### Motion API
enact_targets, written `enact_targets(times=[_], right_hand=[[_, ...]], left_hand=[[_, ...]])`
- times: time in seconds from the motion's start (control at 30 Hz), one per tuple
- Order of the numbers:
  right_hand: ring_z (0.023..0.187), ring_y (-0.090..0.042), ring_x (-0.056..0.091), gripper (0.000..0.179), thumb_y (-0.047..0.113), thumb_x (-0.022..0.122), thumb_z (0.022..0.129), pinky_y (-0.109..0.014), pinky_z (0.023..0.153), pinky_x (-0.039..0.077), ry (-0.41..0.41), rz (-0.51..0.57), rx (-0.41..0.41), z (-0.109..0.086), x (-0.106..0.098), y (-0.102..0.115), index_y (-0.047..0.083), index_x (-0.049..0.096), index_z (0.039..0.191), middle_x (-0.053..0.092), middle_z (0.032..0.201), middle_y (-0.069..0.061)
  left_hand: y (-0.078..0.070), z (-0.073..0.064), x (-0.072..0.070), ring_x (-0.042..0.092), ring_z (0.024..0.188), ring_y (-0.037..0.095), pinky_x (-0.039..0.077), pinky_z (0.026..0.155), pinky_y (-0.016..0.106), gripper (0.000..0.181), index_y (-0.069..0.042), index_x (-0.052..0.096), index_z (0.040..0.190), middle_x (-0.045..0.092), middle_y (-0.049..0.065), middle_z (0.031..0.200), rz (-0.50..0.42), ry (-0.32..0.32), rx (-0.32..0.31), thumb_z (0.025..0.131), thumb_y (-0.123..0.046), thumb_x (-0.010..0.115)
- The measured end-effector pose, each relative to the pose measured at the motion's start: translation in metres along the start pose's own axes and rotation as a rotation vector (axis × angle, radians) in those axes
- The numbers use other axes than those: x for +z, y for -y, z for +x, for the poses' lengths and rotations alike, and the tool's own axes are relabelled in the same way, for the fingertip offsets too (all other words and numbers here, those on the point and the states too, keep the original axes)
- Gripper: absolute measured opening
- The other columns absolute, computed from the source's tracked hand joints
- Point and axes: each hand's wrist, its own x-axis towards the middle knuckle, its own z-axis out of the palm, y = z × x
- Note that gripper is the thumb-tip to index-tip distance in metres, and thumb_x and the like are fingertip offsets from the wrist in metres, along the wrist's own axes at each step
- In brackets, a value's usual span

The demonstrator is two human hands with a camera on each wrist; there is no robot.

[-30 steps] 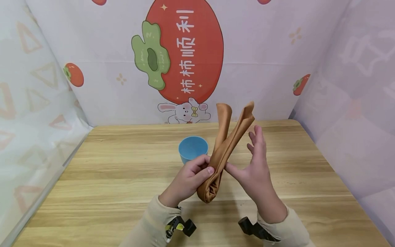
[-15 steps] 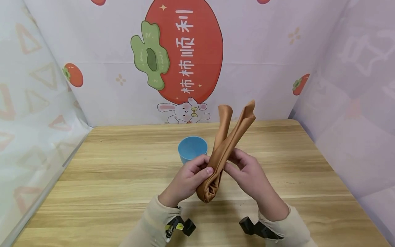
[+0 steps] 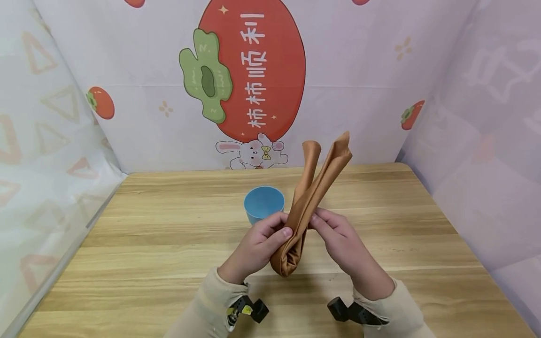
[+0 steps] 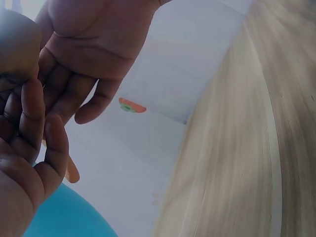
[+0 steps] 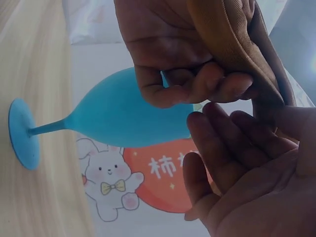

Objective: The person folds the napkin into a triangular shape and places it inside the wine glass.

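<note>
A folded brown satin cloth napkin (image 3: 302,211) is held above the table, doubled over at its lower end, with two rolled ends pointing up and apart. My left hand (image 3: 258,244) grips it low on the left side, thumb across the front. On the opposite side my right hand (image 3: 346,244) pinches its edge with the thumb; most of the fingers are hidden behind the cloth in the head view. In the right wrist view the fingertips of both hands nearly meet beneath the napkin (image 5: 237,44). A blue goblet (image 5: 128,108) stands upright just beyond the left hand.
The wooden table (image 3: 169,244) reaches back to a printed curtain (image 3: 346,84) with a large red persimmon and a rabbit. Pale patterned curtains hang at the left and right. Each wrist wears a black camera mount (image 3: 247,310).
My right hand, spread with its fingers raised a second ago, has come down and now pinches the napkin's right edge. The napkin's upper ends have shifted slightly up and right.
</note>
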Motion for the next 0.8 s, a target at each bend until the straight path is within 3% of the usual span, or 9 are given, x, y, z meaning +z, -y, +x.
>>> enact_targets(times=[0.2,0.5,0.8], right_hand=[[0.106,-0.019,0.066,0.035,0.011,0.040,0.108,-0.031,0.095,0.048,-0.035,0.034,-0.020,-0.0001,-0.0012,0.0027,-0.008,0.065,0.124,0.070,0.113,-0.014],[0.117,-0.017,0.062,0.033,0.004,0.047,0.104,-0.028,0.098,0.048,-0.004,0.103,-0.058,-0.0010,-0.0029,0.0049,-0.010,0.059,0.131,0.066,0.125,-0.019],[0.093,-0.016,0.068,0.024,0.004,0.056,0.101,-0.029,0.086,0.054,-0.072,0.114,-0.012,0.0000,0.0024,0.0060,-0.010,0.064,0.119,0.071,0.099,-0.005]], left_hand=[[0.0023,0.0008,0.0004,0.059,0.093,0.016,0.052,0.081,0.031,0.025,0.001,0.061,0.120,0.062,0.013,0.103,0.044,-0.004,0.004,0.106,-0.014,0.047],[0.0023,0.0000,-0.0004,0.060,0.093,0.018,0.053,0.082,0.032,0.026,0.000,0.061,0.122,0.063,0.013,0.104,0.062,-0.011,-0.018,0.107,-0.015,0.045],[-0.0005,-0.0021,0.0002,0.062,0.092,0.017,0.055,0.081,0.034,0.030,-0.001,0.060,0.127,0.064,0.014,0.107,0.075,0.002,-0.027,0.106,-0.015,0.044]])
